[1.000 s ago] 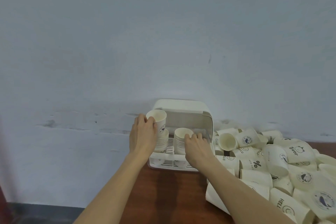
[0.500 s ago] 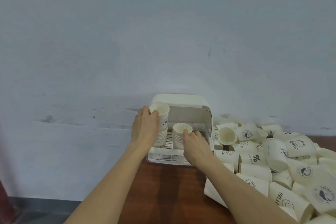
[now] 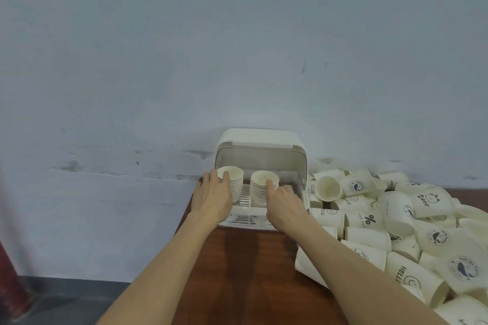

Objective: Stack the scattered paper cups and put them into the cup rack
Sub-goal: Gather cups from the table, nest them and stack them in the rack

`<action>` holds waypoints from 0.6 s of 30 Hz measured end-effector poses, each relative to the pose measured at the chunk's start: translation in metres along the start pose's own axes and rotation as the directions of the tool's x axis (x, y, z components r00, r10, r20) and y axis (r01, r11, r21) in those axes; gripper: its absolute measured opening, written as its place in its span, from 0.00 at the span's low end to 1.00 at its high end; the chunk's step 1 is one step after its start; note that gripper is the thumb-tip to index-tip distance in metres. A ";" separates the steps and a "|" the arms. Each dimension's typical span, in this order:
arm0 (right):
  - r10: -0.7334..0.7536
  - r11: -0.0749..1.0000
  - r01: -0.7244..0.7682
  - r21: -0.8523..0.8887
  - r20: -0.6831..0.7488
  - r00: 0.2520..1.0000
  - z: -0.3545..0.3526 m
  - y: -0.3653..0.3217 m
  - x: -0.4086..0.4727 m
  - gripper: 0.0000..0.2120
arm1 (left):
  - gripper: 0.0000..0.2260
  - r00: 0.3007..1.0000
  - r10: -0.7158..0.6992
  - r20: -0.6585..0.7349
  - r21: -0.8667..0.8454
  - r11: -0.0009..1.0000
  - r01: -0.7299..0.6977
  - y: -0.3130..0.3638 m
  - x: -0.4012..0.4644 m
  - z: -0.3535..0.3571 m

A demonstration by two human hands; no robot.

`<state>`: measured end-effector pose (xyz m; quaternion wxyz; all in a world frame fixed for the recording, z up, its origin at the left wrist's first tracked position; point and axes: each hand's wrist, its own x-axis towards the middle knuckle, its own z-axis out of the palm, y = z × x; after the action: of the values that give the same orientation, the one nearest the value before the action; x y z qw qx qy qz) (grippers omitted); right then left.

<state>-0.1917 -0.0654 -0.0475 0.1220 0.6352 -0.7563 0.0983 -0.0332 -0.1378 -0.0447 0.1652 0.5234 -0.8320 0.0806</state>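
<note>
Stacks of cups, two of them, stand upright side by side inside the cup rack (image 3: 260,140) at the back of the bench (image 3: 245,272). My left hand (image 3: 214,196) grips the left stack (image 3: 233,183), fingers curled round its rim. My right hand (image 3: 284,204) holds the right stack (image 3: 262,186), fingers wrapped on its side. I see one loose pile of cups (image 3: 412,227) just right of the rack, too many to count.
</note>
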 end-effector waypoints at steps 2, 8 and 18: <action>-0.002 1.000 0.002 0.021 0.009 1.000 -0.001 0.000 -0.002 0.31 | 0.27 1.000 0.004 0.000 -0.011 1.000 -0.004 0.006 -0.008 -0.003; -0.022 1.000 0.023 0.009 -0.074 0.997 -0.015 0.015 -0.014 0.35 | 0.17 0.990 0.111 -0.090 -0.120 0.985 -0.122 0.040 -0.037 -0.016; 0.116 0.991 -0.115 0.064 -0.013 0.993 -0.049 0.079 -0.080 0.10 | 0.17 0.934 0.351 -0.065 -0.327 0.877 -0.353 0.136 -0.085 -0.010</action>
<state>-0.2533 0.0381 -0.0254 0.1022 0.5931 -0.7872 0.1342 -0.1199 -0.0032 -0.0607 0.2356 0.3277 -0.9144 -0.0319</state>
